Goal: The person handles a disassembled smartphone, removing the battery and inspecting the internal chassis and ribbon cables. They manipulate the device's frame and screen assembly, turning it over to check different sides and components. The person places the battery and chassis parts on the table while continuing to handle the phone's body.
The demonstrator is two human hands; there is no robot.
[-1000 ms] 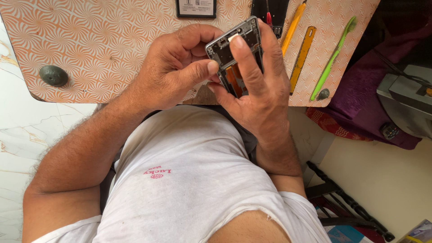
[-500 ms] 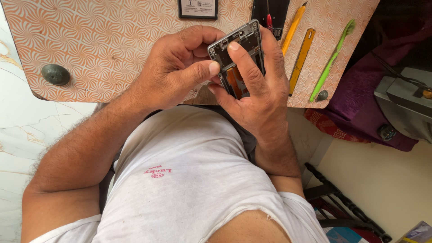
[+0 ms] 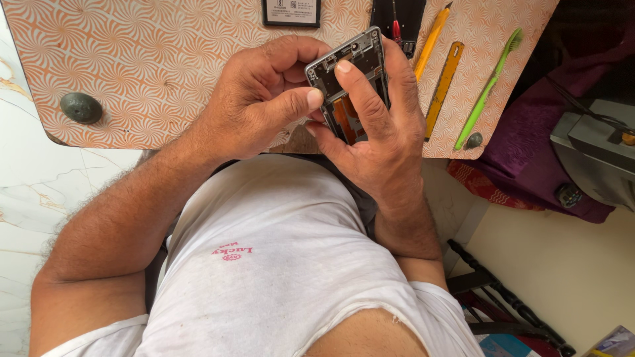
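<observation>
An opened phone frame (image 3: 349, 73) with dark insides and an orange-brown strip is held above the near edge of the patterned table (image 3: 152, 59). My right hand (image 3: 377, 132) wraps around it from the right, with the index finger laid across its inner face. My left hand (image 3: 264, 99) presses its thumb tip against the frame's left edge, the other fingers curled over its top corner.
On the table lie a yellow tool (image 3: 431, 41), an orange ruler-like tool (image 3: 443, 86), a green toothbrush (image 3: 486, 89), a red-handled tool (image 3: 396, 30) on a dark pad, a black-framed part (image 3: 291, 12) and a grey round weight (image 3: 81, 107). Purple cloth (image 3: 536, 152) sits at right.
The frame and both hands stay almost still; only the camera view has shifted slightly.
</observation>
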